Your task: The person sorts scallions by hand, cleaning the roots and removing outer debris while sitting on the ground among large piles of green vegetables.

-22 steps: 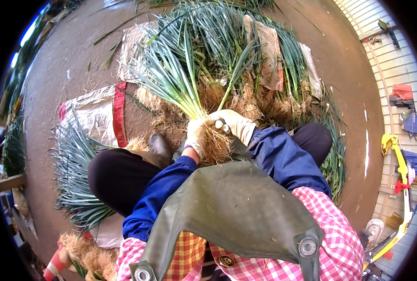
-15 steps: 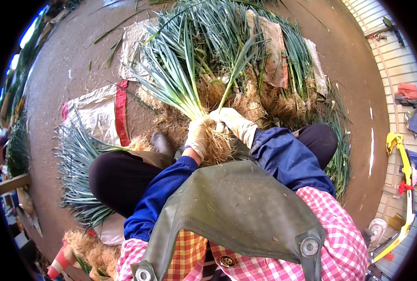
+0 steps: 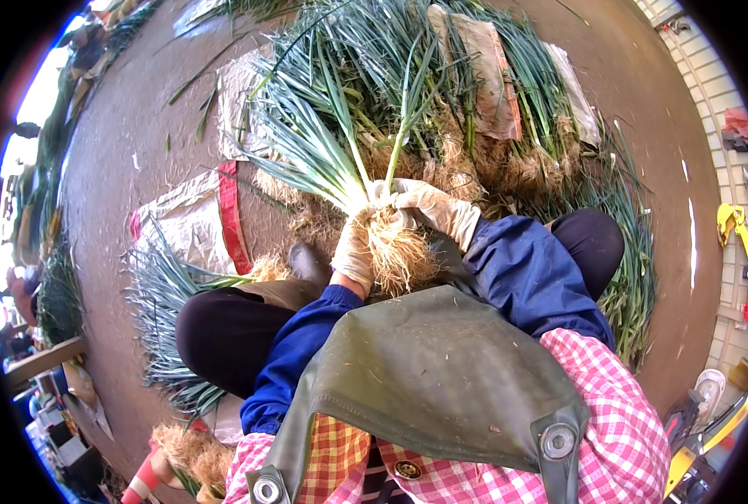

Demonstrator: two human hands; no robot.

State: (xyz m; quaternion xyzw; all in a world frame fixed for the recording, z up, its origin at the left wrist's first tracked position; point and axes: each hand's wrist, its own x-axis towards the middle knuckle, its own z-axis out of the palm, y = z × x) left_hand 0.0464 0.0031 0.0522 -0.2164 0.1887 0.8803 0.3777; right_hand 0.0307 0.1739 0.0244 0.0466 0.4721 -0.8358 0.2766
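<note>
In front of my apron (image 3: pixel 441 370) I hold a bunch of leeks (image 3: pixel 349 181), its green leaves fanning up and away and its pale, stringy roots hanging toward me. My gloved left hand (image 3: pixel 355 250) is closed around the stem bases from the left. From the other side my gloved right hand (image 3: pixel 441 210) grips the same bunch just above the roots, its fingertips partly hidden. One stalk stands apart from the fan on the right, its base at my right hand. Just beyond my hands lies a large heap of leeks (image 3: pixel 366 76) with roots toward me.
Whitish sacking (image 3: pixel 483 76) lies across the heap. At left, more leeks (image 3: pixel 168 307) rest by a white sack (image 3: pixel 185 223) with a red band. Further leeks (image 3: pixel 634 277) lie beside my right knee. A yellow-handled tool (image 3: pixel 737 227) stands at the right near a tiled wall.
The stalk on the right has come closer to the bunch and stands more upright. My right hand has closed in on the stem bases. The whole view has shifted slightly.
</note>
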